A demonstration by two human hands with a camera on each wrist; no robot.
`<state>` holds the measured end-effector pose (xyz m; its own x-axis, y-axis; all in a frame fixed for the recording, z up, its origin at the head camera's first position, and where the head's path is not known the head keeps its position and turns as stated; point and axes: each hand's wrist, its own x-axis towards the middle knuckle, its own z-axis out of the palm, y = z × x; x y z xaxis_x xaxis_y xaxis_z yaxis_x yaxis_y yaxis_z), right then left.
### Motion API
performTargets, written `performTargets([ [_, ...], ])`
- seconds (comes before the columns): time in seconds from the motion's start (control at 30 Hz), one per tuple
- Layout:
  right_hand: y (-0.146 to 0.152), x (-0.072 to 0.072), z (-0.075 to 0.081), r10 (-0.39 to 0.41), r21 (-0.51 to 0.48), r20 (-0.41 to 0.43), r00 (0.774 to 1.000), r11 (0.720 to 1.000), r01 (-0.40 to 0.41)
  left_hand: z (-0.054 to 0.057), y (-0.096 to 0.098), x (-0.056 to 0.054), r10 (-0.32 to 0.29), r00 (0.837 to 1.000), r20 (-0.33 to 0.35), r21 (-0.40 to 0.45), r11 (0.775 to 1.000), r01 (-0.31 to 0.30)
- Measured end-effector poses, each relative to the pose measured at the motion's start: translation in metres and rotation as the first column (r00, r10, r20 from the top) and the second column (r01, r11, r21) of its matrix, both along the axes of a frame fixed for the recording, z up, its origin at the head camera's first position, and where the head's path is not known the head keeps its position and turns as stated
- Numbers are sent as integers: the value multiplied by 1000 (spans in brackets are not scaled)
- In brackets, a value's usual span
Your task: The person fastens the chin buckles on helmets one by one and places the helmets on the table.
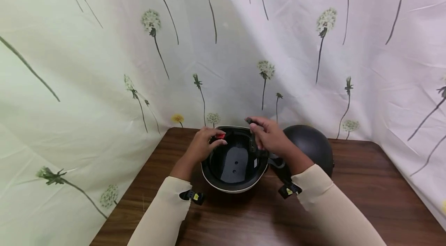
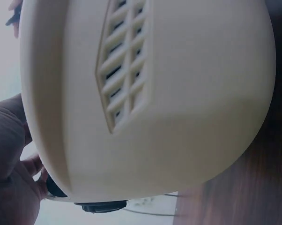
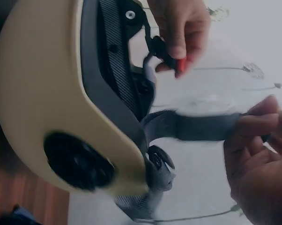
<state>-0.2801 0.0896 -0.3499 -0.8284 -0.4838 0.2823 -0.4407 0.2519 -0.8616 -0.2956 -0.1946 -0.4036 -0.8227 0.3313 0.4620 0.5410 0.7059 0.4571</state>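
Observation:
A cream helmet (image 2: 192, 84) stands upside down on the table, its black inside (image 1: 234, 164) facing up. At the left of its opening my left hand (image 1: 203, 141) pinches a buckle with a red part (image 3: 180, 65) between thumb and fingers. Above the right part of the opening, my right hand (image 1: 273, 137) grips the end of a black chin strap (image 3: 206, 125). The strap is drawn taut from the helmet's side in the right wrist view. The two hands are apart, and the right fingers hide part of the strap's end.
Right of the cream helmet sits a black helmet (image 1: 311, 145), dome up, partly behind my right forearm. Both stand near the back edge of the brown wooden table (image 1: 223, 219). A flower-printed curtain (image 1: 230, 45) hangs directly behind the table.

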Motion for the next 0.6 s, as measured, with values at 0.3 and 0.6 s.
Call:
performTargets([
  [0.3, -24, -5, -19, 137, 80, 101, 985, 986, -145, 0, 0, -1, -65, 998, -12, 1, 998, 65],
  [0.6, -38, -9, -37, 19, 38, 138, 990, 999, -24, 0, -2, -1, -66, 998, -14, 2, 998, 66],
])
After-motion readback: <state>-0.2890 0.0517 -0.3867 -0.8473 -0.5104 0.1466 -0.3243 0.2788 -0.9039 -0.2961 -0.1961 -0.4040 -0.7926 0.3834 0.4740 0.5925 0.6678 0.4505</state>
